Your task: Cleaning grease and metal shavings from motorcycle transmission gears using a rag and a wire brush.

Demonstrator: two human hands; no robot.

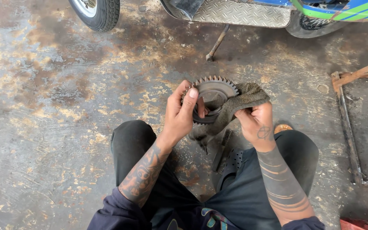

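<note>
Left grip: our left hand pinches the toothed gear at its left rim, thumb lying across the near face and fingers curled behind it.
Right grip: our right hand is pressed together on a bunch of the grey-green rag, fingers folded round the cloth.
Gear: we hold it upright in the air above the floor, between our two hands and just past our knees; it is a dark metal wheel with teeth all round and a hollow centre.
Rag: it drapes over the right side of the gear and runs down across its lower face, touching the metal; its far end bunches up to the right of the teeth.
Knees: we squat in dark trousers, one knee on each side below the hands, and a dark sandal shows between them.
Floor: stained, oily concrete spreads all about us.
Far left: a black tyre stands at the top edge.
Far middle: a chequer-plate footboard of a vehicle, with a stand leg slanting down to the floor.
Right: a rusty metal frame lies on the floor, well apart from our hands.
</note>
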